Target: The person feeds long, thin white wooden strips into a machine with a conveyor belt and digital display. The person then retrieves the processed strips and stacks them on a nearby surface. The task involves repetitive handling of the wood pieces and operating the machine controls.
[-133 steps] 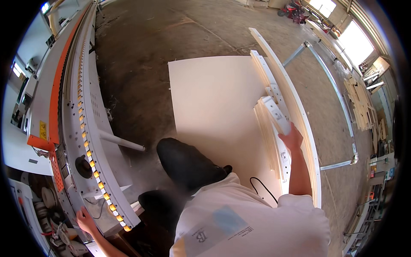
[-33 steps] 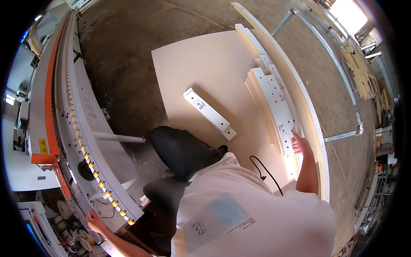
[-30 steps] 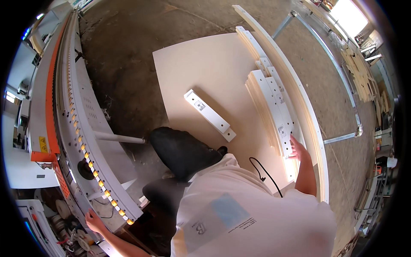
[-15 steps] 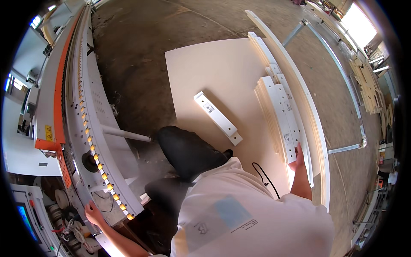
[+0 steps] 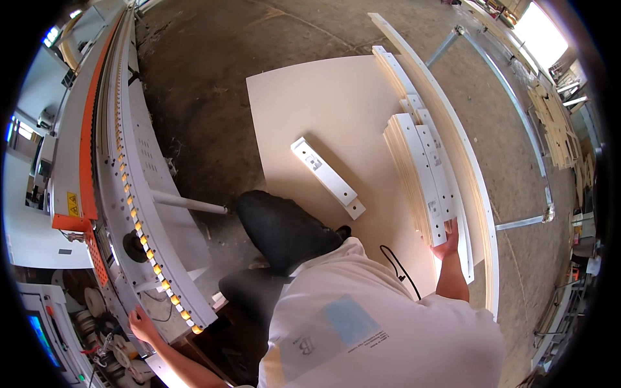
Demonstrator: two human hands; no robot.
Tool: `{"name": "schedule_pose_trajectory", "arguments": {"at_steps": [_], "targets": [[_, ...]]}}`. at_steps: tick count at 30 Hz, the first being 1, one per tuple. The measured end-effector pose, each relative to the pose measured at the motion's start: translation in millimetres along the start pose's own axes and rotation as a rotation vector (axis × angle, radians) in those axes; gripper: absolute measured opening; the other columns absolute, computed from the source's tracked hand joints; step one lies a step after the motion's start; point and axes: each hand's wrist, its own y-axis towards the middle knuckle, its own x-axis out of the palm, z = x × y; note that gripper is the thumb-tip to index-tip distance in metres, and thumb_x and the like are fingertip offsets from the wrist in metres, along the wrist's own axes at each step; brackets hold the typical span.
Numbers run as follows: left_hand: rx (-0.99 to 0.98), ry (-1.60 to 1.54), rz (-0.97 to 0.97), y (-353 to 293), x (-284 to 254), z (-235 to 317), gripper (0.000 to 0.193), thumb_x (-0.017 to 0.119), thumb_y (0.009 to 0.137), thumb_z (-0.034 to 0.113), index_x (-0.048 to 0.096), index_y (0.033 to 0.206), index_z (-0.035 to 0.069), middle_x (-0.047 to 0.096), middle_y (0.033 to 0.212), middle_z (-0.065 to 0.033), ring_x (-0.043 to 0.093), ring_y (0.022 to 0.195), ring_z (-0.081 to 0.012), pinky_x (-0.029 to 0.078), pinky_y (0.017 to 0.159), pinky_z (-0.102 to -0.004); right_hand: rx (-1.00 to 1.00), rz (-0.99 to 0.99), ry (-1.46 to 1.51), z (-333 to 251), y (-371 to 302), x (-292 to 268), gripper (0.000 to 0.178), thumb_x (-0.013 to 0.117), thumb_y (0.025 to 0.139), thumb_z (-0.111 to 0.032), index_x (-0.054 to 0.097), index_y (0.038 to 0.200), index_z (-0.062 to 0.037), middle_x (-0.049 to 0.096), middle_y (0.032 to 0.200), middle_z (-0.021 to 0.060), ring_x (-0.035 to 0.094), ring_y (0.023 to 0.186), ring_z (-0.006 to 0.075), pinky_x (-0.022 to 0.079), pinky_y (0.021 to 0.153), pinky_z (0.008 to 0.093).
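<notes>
My right hand (image 5: pixel 446 240) lies against the near end of a stack of long white boards (image 5: pixel 414 174), thumb and fingers apart around the end. The boards have pale layered edges and small dark holes. At the lower left my left hand (image 5: pixel 140 324) rests by the near end of a long grey machine (image 5: pixel 171 249), its fingers curled; what they hold, if anything, is hidden. Two short white boards (image 5: pixel 326 174), one partly over the other, lie apart from the stack on a large pale sheet (image 5: pixel 291 97).
Yellow rollers (image 5: pixel 143 242) line the machine's edge, with a grey bar (image 5: pixel 187 202) jutting out. A long narrow board (image 5: pixel 446 116) runs right of the stack. A black cable (image 5: pixel 401 275) lies beside my shirt. Farther right is a metal frame (image 5: pixel 517 110). A control panel (image 5: pixel 48 330) stands lower left.
My right hand has shifted slightly and turned at the stack's near end, with more of its fingers showing. My left hand and the boards stay in about the same place.
</notes>
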Motion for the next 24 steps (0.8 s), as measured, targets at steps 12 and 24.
{"name": "schedule_pose_trajectory", "arguments": {"at_steps": [12, 24], "targets": [[-0.053, 0.066, -0.034, 2.3, 4.3, -7.9, 0.05, 0.059, 0.107, 0.044, 0.055, 0.081, 0.002, 0.062, 0.088, -0.019, 0.06, 0.085, -0.0455, 0.044, 0.072, -0.0572, -0.052, -0.019, 0.089, 30.8, 34.4, -16.3, 0.093, 0.053, 0.095, -0.082, 0.06, 0.146, -0.0052, 0.07, 0.138, 0.0106, 0.065, 0.124, 0.032, 0.049, 0.106, 0.0522], [-0.066, 0.061, -0.057, 0.3, -1.3, -8.8, 0.05, 0.058, 0.108, 0.046, 0.056, 0.082, 0.003, 0.063, 0.088, -0.0176, 0.061, 0.083, -0.0448, 0.043, 0.068, -0.0576, -0.01, 0.009, -0.024, 42.5, 29.7, 32.0, 0.096, 0.055, 0.096, -0.082, 0.057, 0.148, -0.0012, 0.066, 0.143, 0.0113, 0.06, 0.133, 0.0305, 0.047, 0.113, 0.0506]]}}
